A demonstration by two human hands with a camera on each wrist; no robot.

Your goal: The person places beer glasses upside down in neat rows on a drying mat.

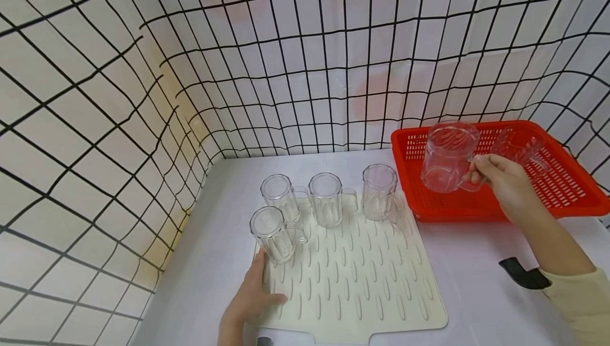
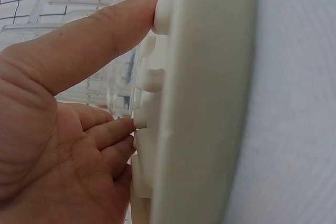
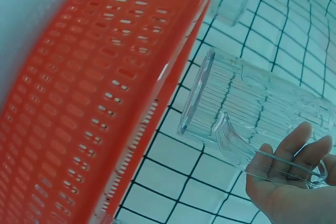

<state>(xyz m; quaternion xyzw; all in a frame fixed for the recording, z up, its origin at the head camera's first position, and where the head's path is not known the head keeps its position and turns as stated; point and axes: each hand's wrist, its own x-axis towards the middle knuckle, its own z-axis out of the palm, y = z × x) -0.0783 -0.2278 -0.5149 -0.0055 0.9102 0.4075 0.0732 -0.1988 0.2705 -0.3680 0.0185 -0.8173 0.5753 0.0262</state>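
My right hand [image 1: 507, 182] grips the handle of a clear mug [image 1: 448, 158], raised above the red basket [image 1: 414, 213]. In the right wrist view the fingers curl round that handle, and the mug [image 3: 252, 98] is beyond the basket rim. My left hand [image 1: 252, 293] rests on the left edge of the cream ridged mat [image 1: 352, 293], thumb and fingers extended. Its fingertips are close to the nearest mug [image 1: 276, 237] on the mat; whether they touch it I cannot tell. Several clear mugs, among them one at the right [image 1: 378, 192], stand upright toward the mat's far side.
Another clear mug [image 1: 517, 144] lies inside the basket at its right. Black wire grid panels [image 1: 305, 70] rise behind and to the left of the white table [image 1: 190, 287]. A black strap piece [image 1: 524, 274] shows by the right sleeve.
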